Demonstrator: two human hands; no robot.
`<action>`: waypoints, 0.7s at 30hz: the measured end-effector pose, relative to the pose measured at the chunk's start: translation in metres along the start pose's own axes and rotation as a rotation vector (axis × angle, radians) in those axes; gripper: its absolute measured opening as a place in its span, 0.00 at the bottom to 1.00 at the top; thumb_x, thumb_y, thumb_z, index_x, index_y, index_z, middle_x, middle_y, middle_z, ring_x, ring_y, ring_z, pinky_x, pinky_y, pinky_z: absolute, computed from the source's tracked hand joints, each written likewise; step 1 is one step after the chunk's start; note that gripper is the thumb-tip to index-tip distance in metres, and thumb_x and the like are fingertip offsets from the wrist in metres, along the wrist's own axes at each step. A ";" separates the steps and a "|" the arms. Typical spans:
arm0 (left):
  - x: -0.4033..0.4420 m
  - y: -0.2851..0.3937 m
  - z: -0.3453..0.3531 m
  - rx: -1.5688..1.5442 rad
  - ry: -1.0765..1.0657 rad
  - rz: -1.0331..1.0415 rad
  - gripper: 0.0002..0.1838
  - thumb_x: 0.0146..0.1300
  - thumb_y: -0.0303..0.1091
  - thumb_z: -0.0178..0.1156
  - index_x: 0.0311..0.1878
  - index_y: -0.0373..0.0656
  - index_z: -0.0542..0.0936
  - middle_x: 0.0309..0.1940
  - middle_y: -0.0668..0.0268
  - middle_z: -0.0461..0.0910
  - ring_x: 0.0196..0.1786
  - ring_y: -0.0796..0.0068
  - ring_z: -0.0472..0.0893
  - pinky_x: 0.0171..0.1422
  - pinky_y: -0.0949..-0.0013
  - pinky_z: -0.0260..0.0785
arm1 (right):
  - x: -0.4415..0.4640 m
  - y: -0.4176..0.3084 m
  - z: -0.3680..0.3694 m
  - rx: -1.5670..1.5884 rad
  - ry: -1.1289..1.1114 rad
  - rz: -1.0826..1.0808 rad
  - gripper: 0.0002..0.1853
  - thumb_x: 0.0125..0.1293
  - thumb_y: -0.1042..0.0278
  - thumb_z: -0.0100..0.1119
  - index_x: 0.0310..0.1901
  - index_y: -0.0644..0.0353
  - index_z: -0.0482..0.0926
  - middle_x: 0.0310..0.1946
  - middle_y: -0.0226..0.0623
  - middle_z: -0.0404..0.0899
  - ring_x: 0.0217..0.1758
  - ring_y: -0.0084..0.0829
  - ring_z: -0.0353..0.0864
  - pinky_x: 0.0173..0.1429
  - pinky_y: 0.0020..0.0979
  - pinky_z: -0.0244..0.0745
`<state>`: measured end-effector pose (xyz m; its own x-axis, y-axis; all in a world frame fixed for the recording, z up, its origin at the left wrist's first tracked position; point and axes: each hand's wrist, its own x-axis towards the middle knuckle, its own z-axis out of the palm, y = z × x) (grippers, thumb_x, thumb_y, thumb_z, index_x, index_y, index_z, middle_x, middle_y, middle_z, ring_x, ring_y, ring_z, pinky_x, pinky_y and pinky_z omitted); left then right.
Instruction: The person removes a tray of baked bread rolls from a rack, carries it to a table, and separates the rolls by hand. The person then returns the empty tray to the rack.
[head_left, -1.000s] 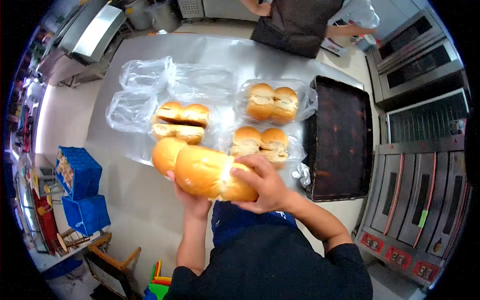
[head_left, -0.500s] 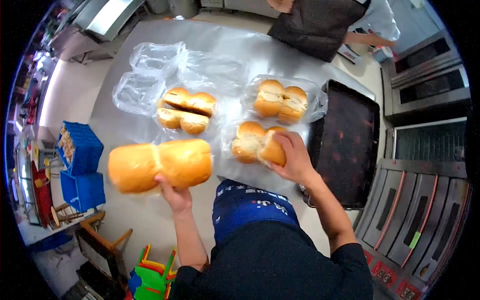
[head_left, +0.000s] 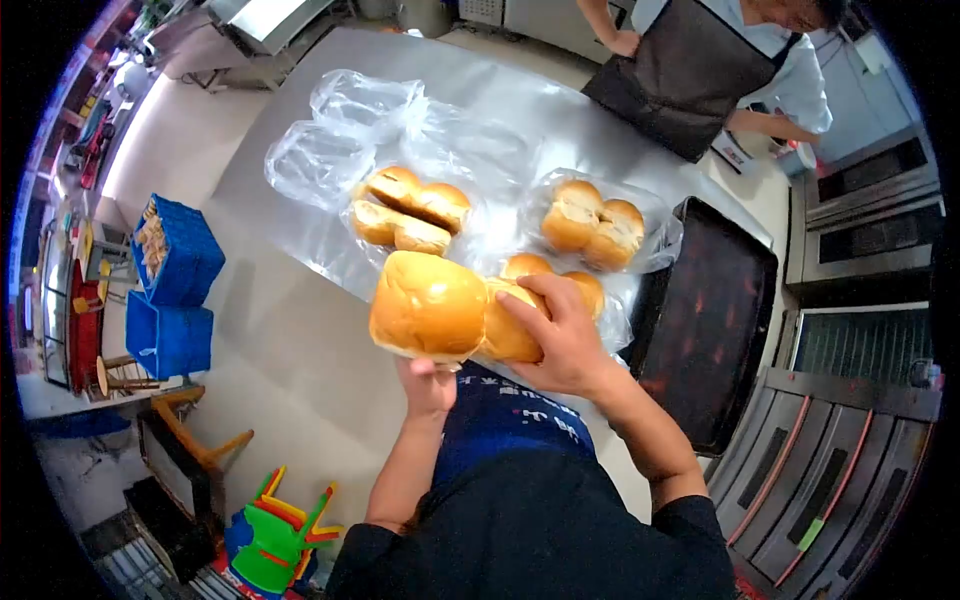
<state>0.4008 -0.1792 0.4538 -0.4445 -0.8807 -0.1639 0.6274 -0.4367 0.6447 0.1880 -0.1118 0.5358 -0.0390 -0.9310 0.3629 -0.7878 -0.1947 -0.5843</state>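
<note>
A golden, two-lobed bread loaf (head_left: 428, 305) is held up near my body, in front of the table's near edge. From below, my left hand (head_left: 430, 387) grips its left part; some of the fingers are hidden by the bread. My right hand (head_left: 562, 335) is closed over the right lobe, thumb and fingers on its top. Just behind that hand, partly covered, lie more rolls (head_left: 583, 288) on clear plastic. Farther back are a split pair of rolls (head_left: 410, 212) on the left and a bagged pair of rolls (head_left: 592, 225) on the right.
Clear plastic bags (head_left: 350, 125) lie on the metal table (head_left: 285, 215). A dark baking tray (head_left: 708, 330) stands to the right. Across the table is a person in a dark apron (head_left: 690, 65). Blue crates (head_left: 180, 255) and stacked colourful stools (head_left: 275, 535) are at left.
My left hand has brought the loaf rightward, in front of my body. My right hand has left the rolls on the table and now grips the loaf's right lobe.
</note>
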 end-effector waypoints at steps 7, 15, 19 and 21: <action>0.018 0.027 0.043 -0.353 0.209 -0.289 0.37 0.73 0.60 0.61 0.75 0.46 0.70 0.72 0.62 0.75 0.73 0.60 0.75 0.74 0.50 0.74 | -0.013 0.002 -0.005 0.136 0.077 -0.131 0.38 0.42 0.62 0.84 0.60 0.51 0.83 0.59 0.49 0.75 0.59 0.52 0.77 0.63 0.48 0.74; 0.022 0.070 0.023 -0.379 0.157 0.060 0.45 0.65 0.58 0.71 0.80 0.52 0.65 0.78 0.62 0.69 0.76 0.56 0.73 0.77 0.46 0.71 | -0.071 0.104 -0.033 -0.217 0.363 0.191 0.42 0.44 0.66 0.84 0.63 0.61 0.74 0.60 0.50 0.75 0.63 0.55 0.74 0.67 0.50 0.71; 0.014 0.040 -0.033 -0.205 -0.086 -0.177 0.46 0.64 0.58 0.72 0.80 0.51 0.64 0.77 0.64 0.70 0.75 0.57 0.73 0.77 0.48 0.71 | -0.013 0.167 -0.064 -0.317 0.261 0.249 0.43 0.47 0.63 0.83 0.66 0.58 0.73 0.62 0.50 0.75 0.65 0.56 0.73 0.71 0.53 0.69; 0.012 0.026 -0.035 -0.167 -0.099 -0.181 0.46 0.64 0.56 0.73 0.79 0.50 0.65 0.76 0.63 0.71 0.75 0.57 0.74 0.77 0.48 0.71 | 0.008 0.204 -0.048 -0.474 0.045 0.198 0.43 0.51 0.64 0.81 0.70 0.58 0.72 0.66 0.52 0.74 0.69 0.56 0.72 0.73 0.53 0.67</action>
<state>0.4342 -0.2071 0.4420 -0.6143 -0.7667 -0.1864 0.6249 -0.6170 0.4783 -0.0028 -0.1443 0.4545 -0.2337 -0.9196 0.3159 -0.9544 0.1549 -0.2553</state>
